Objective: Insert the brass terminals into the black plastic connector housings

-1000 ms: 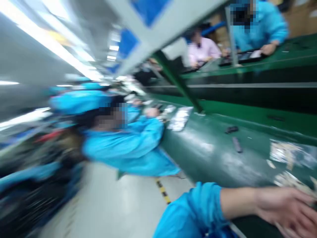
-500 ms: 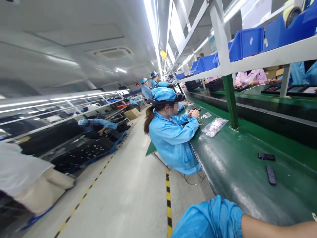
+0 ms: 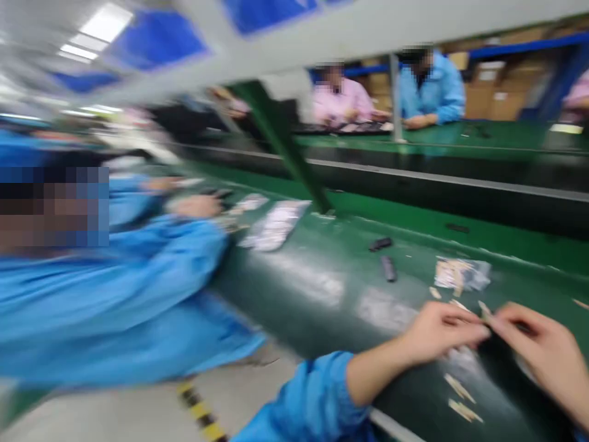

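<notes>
Right hand (image 3: 543,348) pinches a small pale strip (image 3: 483,310), nearer than the clear bag (image 3: 477,276); left hand (image 3: 439,333) is bunched narrow beside it, its hold impossible to tell. A slack pinch could drop the strip among loose slivers (image 3: 462,410) this side of the bag.

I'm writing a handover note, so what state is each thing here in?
Right hand: pinching pale strip
Left hand: curled, grip unclear
Pale strip: held, tilted
Small bag: lying down, sealed or open unclear
Large bag: lying down, blurred
Dark parts: lying close together
Loose strips: lying scattered
</notes>
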A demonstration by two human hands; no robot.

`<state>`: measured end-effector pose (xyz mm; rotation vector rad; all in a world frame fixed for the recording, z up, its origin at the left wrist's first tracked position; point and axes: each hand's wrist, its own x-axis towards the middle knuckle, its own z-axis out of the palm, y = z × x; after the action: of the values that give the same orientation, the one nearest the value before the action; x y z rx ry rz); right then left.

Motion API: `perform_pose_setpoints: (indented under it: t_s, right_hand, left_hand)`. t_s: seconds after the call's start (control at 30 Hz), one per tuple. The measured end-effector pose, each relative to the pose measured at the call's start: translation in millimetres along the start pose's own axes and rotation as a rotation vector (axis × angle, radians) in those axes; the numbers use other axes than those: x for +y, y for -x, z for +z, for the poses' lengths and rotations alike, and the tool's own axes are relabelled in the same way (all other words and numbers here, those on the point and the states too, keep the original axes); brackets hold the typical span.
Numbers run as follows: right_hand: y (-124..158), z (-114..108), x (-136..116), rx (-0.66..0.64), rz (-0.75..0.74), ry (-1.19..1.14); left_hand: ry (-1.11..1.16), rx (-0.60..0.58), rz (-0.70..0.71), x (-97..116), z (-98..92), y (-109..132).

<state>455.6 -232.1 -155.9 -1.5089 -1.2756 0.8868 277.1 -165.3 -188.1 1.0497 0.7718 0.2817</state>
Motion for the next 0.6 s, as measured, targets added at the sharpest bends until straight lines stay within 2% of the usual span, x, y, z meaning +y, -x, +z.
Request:
perform_pose_setpoints:
  t_s: [0.07,0.17,0.43,0.6]
  right_hand:
    - [8,-3,7,0.031,0.152,-0.027]
    - [5,2,12,0.008,0.258,-0.112]
    - [8,8,7,-0.067,0.321,-0.250]
    - [8,9,4,-0.057,0.373,-0.294]
  left_hand:
    - [0.043,0.057,0.024,8,-9.2,-2]
    - [0.094,0.045,0.064,14,-14.5,-10]
    - [0.054,-0.005,0.078,16,-9.6,-3]
    - [0.026,-0.030,0.063,18,-12.1,-3]
